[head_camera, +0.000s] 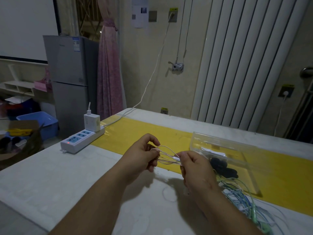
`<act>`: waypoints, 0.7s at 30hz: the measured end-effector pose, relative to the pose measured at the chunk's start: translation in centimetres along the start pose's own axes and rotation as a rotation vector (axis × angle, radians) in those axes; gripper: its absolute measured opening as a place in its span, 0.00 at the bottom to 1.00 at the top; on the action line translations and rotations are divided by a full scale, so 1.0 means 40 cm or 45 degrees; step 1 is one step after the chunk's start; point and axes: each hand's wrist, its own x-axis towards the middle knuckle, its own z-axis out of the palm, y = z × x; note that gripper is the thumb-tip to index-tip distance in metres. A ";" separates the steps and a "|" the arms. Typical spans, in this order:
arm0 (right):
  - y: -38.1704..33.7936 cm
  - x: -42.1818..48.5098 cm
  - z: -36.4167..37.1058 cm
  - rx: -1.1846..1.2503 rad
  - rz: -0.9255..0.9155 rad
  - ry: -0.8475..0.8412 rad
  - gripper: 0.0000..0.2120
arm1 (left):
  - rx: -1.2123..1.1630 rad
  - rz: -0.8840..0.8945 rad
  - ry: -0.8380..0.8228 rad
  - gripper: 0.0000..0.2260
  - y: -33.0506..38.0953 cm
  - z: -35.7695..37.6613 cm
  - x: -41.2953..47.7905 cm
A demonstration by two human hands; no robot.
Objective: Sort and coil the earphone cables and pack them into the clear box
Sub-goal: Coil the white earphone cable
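Observation:
A pale pink-white earphone cable (166, 156) is stretched in several loops between my two hands above the table. My left hand (144, 154) pinches one end of the loops. My right hand (193, 165) grips the other end, beside the cable's small white remote. The clear box (220, 146) lies on the yellow strip just right of my hands, with a white item and black coiled earphones inside. A tangle of blue, green and white earphone cables (243, 199) lies on the table in front of the box, under my right forearm.
A white power strip (81, 140) with a charger plugged in sits at the table's left edge, its cord running up the wall. A yellow strip (135, 133) crosses the white table. Beyond the left edge stand a grey fridge, a cardboard box and a blue bin.

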 end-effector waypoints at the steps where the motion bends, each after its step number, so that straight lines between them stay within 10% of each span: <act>1: 0.000 0.000 -0.001 -0.001 0.006 -0.005 0.12 | -0.034 -0.009 -0.007 0.06 0.001 -0.001 0.000; 13: -0.032 -0.046 0.011 -0.023 0.186 -0.534 0.14 | -0.260 -0.020 0.152 0.14 0.006 -0.018 0.013; 21: -0.027 -0.029 0.013 -0.517 -0.084 -0.380 0.15 | -0.325 -0.126 0.178 0.17 0.008 -0.022 0.008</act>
